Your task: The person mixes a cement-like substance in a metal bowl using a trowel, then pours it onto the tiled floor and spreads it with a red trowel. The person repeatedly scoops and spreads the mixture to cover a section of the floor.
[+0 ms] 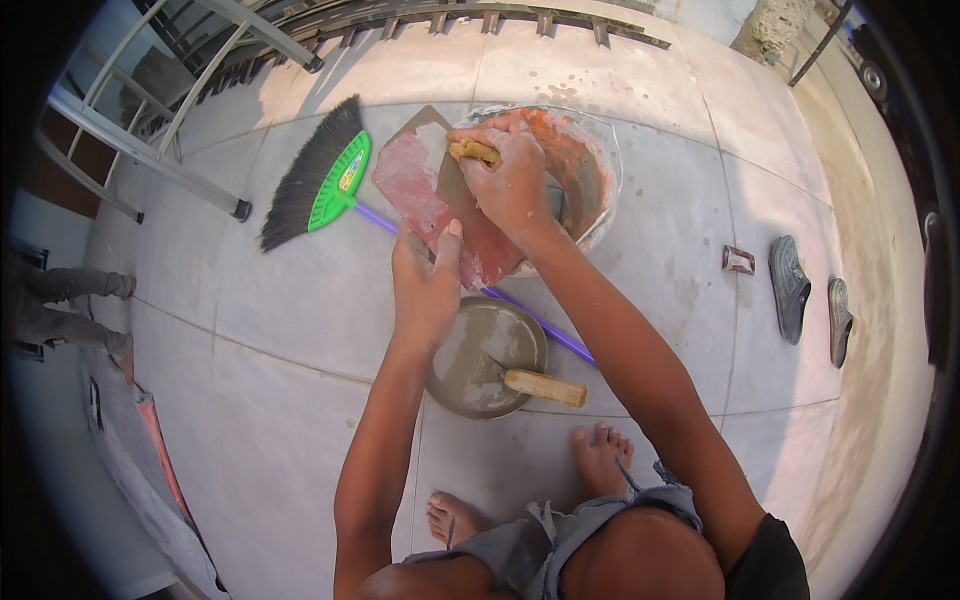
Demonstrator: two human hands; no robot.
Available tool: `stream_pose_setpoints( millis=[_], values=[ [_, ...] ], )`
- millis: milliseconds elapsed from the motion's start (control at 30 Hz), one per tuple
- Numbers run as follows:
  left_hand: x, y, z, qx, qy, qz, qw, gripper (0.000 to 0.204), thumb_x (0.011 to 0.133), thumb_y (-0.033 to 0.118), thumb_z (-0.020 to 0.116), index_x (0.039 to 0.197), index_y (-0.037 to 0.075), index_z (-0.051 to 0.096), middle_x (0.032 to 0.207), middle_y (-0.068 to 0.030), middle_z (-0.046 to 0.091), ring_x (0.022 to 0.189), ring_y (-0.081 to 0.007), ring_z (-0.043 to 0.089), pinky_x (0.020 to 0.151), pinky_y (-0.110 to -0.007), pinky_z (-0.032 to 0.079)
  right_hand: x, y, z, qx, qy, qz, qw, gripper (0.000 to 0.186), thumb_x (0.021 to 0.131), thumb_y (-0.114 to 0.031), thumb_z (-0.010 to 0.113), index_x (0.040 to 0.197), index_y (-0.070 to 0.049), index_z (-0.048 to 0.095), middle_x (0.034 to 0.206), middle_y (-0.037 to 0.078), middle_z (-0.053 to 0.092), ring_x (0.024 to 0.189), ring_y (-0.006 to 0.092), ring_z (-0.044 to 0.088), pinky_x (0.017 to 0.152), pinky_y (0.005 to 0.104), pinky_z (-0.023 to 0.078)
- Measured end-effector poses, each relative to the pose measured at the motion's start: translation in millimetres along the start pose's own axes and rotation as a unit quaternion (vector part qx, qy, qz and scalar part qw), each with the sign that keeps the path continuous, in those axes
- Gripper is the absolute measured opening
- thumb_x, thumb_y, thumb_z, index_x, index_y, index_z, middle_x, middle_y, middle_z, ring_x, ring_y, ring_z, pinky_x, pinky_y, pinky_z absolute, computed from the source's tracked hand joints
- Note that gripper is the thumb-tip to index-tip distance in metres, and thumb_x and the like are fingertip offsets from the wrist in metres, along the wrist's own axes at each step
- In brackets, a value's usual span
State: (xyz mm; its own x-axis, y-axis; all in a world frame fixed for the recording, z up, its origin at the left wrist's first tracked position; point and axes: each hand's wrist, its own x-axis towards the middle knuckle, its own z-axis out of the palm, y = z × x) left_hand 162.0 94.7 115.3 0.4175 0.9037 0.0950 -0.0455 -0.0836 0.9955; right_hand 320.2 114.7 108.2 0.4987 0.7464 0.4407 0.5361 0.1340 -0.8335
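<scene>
I squat with my bare feet (pixel 602 460) apart, leaving the floor before me free for a shallow, round, dark grey pan (pixel 447 400), wet inside. A putty knife (pixel 545 388) with a pale wooden handle lies in it, handle over the rim toward my right, probably so it stays clean and easy to grab.

My left hand (pixel 427 275) is closed on the near-left edge of a flat, thin board (pixel 425 190), smeared with pink-red and whitish paste; thumb on its face, which seems meant to keep it steady and tilted. The board hangs in the air just at the left side of a round bucket (pixel 597 170) streaked orange-red inside, perhaps so drips fall there. My right hand (pixel 510 180) is curled tight around a small yellowish-tan piece (pixel 473 152) at the board's upper right edge.

Under the board passes the purple handle of a broom (pixel 340 185) with green head and black bristles, lying beyond on the floor.

My left fingers are mostly hidden beneath the board. Whether the yellowish piece is a handle or a sponge, I cannot tell. My right forearm covers part of the bucket, so its contents are unclear. Far left, another person's legs (pixel 75 285) are cut off by the dark rim.
</scene>
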Motion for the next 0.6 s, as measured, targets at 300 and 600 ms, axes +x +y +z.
stream_pose_setpoints(
  millis=[300, 600],
  values=[
    [-1, 35, -9, 0.009, -0.022, -0.019, 1.0, 0.039, 0.106, 0.013, 0.061, 0.14, -0.003, 0.051, 0.127, -0.0115, 0.067, 0.109, -0.0159, 0.066, 0.095, -0.033, 0.055, -7, -15, -15, 0.103, -0.057, 0.064, 0.991, 0.029, 0.087, -0.004, 0.071, 0.114, -0.006, 0.081, 0.114, 0.015, 0.075, 0.107, 0.029, 0.07, 0.096, 0.0387, 0.054],
    [2, 61, -14, 0.006, -0.041, -0.038, 0.998, 0.041, 0.102, 0.012, 0.063, 0.138, -0.004, 0.053, 0.124, -0.013, 0.068, 0.109, -0.016, 0.067, 0.097, -0.034, 0.055, 16, -29, -21, 0.052, -0.05, -0.015, 0.997, 0.031, 0.083, 0.0, 0.068, 0.109, -0.007, 0.083, 0.115, 0.018, 0.072, 0.104, 0.0339, 0.069, 0.095, 0.0407, 0.055]
  ],
)
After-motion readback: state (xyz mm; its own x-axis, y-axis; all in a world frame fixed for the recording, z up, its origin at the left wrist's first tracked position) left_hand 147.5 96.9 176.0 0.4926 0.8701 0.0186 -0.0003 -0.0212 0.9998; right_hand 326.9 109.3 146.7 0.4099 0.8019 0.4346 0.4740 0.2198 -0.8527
